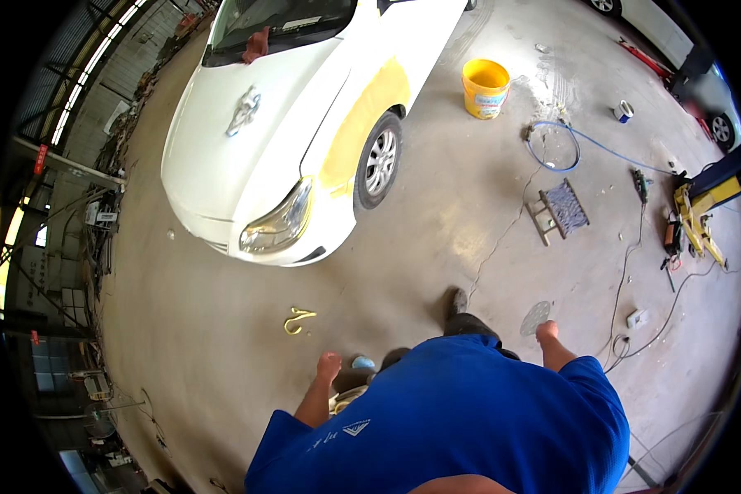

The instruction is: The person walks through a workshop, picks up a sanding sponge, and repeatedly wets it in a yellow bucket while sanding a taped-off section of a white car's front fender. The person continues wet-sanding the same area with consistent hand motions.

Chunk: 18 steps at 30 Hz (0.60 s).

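Observation:
My left hand (329, 364) is low at my left side, fingers curled; whether they hold anything is hidden. Near it on the floor lie a light-blue round object (363, 362) and a yellow curled strip (299, 320). My right hand (547, 332) hangs closed at my right side, its contents hidden, beside a grey round patch (535, 316) on the floor. A white car (210, 189) stands ahead, with a yellowish front fender (362, 107), a cloth or crumpled item (244, 110) on its bonnet and a dark red cloth (256, 44) by the windscreen.
A yellow bucket (486, 89), small can (623, 111), coiled blue hose (554, 146), sanding-block-like tray (563, 209) and power tool (640, 186) with cables are on the right. A lift post (708, 206) and another car (667, 33) stand beyond. Clutter (99, 214) lines the left wall.

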Tool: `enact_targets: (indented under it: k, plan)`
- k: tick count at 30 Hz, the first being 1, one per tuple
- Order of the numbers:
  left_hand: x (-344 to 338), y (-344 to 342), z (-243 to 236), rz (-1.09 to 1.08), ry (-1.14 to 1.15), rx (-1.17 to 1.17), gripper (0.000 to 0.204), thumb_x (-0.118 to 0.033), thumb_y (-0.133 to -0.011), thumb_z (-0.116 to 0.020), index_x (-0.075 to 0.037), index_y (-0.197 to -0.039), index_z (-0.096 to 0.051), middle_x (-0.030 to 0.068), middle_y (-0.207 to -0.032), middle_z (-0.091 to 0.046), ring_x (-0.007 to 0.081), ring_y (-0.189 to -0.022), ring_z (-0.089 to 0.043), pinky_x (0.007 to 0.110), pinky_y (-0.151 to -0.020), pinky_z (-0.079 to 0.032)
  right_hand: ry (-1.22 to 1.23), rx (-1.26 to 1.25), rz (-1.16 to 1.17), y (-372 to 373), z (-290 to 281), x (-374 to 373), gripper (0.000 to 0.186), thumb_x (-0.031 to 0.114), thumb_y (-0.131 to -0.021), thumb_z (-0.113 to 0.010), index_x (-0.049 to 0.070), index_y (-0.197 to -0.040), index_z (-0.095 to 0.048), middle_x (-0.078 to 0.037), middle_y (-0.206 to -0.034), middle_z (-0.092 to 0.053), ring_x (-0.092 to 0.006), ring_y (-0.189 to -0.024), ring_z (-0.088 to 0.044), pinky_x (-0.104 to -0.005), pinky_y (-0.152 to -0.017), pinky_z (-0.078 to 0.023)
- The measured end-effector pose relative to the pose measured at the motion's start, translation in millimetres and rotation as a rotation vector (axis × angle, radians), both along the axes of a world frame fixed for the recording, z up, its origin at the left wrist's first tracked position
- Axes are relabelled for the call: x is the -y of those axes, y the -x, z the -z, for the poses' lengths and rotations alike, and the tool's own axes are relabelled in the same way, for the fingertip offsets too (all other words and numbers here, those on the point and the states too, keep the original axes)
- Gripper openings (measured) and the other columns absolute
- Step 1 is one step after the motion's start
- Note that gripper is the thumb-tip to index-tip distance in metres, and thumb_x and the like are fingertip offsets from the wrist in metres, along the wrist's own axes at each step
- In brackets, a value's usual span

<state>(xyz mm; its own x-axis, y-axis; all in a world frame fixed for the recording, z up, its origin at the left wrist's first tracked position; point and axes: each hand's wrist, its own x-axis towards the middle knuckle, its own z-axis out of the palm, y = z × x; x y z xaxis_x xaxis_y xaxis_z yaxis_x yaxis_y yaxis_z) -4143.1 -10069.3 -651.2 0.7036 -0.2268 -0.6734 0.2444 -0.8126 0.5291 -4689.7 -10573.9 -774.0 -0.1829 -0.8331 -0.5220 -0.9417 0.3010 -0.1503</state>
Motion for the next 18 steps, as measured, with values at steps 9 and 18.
enact_targets:
  k: [9,18]
  plan:
    - [197.7,-62.2,-36.6,0.482,-0.222,0.037,0.041,-0.032,-0.079,-0.066,-0.01,-0.112,-0.056,0.0124,-0.093,-0.068,0.0284,-0.092,-0.065,0.04,-0.082,-0.05,0.103,0.368,0.065,-221.7,-8.0,188.3,0.013,0.011,-0.079,-0.051,0.001,-0.074,-0.06,-0.014,-0.064,-0.063,-0.0227,-0.052,-0.062,-0.0355,-0.047,-0.05]
    - [504.0,-265.1,-29.9,0.575,-0.032,0.31,0.034,-0.022,-0.083,-0.059,-0.012,-0.115,-0.054,0.0163,-0.089,-0.067,0.0357,-0.089,-0.064,0.044,-0.076,-0.05,0.093,0.52,0.103,-403.6,-57.6,372.8,0.018,0.017,-0.081,-0.053,0.001,-0.077,-0.06,-0.012,-0.065,-0.064,-0.0206,-0.056,-0.062,-0.035,-0.054,-0.049]
